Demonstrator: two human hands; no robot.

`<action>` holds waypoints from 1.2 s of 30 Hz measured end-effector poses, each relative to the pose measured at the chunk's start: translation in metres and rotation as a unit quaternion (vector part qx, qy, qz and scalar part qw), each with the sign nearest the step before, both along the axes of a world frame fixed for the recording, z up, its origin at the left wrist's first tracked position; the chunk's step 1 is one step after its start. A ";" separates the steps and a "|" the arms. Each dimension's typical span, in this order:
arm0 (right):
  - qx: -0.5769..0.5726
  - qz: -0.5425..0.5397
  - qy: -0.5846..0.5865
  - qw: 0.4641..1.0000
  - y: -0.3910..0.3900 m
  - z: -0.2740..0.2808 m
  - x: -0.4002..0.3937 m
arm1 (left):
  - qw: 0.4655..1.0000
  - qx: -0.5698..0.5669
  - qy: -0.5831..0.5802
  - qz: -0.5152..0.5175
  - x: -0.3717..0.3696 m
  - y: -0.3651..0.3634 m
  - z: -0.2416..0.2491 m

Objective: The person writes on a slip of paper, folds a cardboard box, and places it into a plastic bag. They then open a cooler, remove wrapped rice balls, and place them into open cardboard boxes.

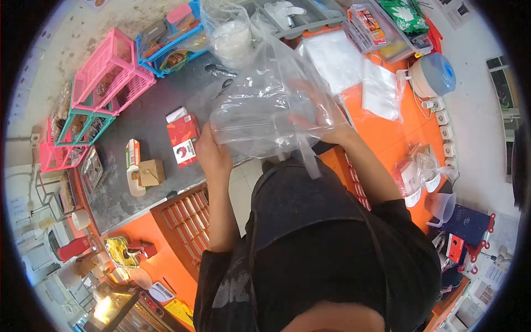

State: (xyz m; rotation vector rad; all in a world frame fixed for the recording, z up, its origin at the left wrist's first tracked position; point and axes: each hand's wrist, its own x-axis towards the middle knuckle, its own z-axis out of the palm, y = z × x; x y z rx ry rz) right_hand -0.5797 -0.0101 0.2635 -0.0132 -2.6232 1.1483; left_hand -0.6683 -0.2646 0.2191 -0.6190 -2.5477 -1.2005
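A large clear plastic bag point(260, 105) is spread out between my two hands, above the dark worktop's inner edge. My left hand point(214, 150) is closed on the bag's near left edge, with some of its fingers behind the film. At the bag's right side, my right hand point(334, 128) grips the plastic; its fingers show only blurrily through the film. Left of my left hand, a red printed box point(183, 138) lies on the dark worktop point(138, 116). Beyond the bag stands a whitish container point(231, 41), partly covered by clear plastic.
Pink baskets point(113, 72) and a blue basket point(171, 41) line the left back. An opened carton point(145, 170) sits at the worktop's left. Stacked white plastic sheets point(334, 58), a water jug point(431, 76) and bagged items point(417, 171) are on the orange table at right.
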 end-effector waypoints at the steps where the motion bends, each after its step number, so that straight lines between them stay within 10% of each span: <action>1: -0.097 0.068 -0.048 0.992 -0.003 0.004 0.003 | 1.000 -0.004 -0.003 0.002 0.000 0.000 -0.013; 5: 0.169 -0.001 0.075 0.983 0.015 -0.008 0.002 | 0.990 -0.099 0.062 0.077 0.005 0.003 -0.040; 9: 0.103 0.041 0.085 0.990 0.047 -0.020 -0.006 | 0.989 -0.117 -0.089 0.024 0.003 -0.032 -0.086; 11: -0.369 -0.063 -0.090 0.923 0.046 -0.003 -0.010 | 0.986 -0.139 -0.093 0.028 0.012 -0.029 -0.085; 19: -0.657 0.038 0.090 0.748 0.034 0.051 -0.023 | 0.996 -0.032 -0.004 0.078 0.015 -0.016 -0.061; 21: -0.734 0.050 0.113 0.668 0.022 0.050 -0.023 | 0.976 -0.105 -0.172 0.087 0.012 -0.007 -0.065; 24: -0.738 0.029 0.111 0.665 0.007 0.019 -0.035 | 0.998 0.004 -0.045 0.042 0.021 0.022 -0.045; 26: -0.597 0.221 0.246 0.731 0.001 0.005 -0.041 | 0.998 0.054 0.013 -0.043 0.039 0.043 0.017; 28: -0.552 -0.142 0.057 0.820 -0.035 0.026 -0.037 | 0.995 0.035 0.017 -0.096 0.053 0.068 0.042; 32: -0.465 -0.028 -0.012 0.885 0.001 0.038 -0.028 | 0.982 0.080 -0.115 -0.123 0.033 0.065 0.069; 33: -0.462 -0.021 -0.016 0.886 0.010 0.035 -0.023 | 0.990 0.061 0.077 -0.103 0.033 0.051 0.090; 36: -0.794 0.019 0.010 0.607 0.010 -0.004 0.009 | 0.925 0.127 0.305 -0.188 0.061 0.005 0.079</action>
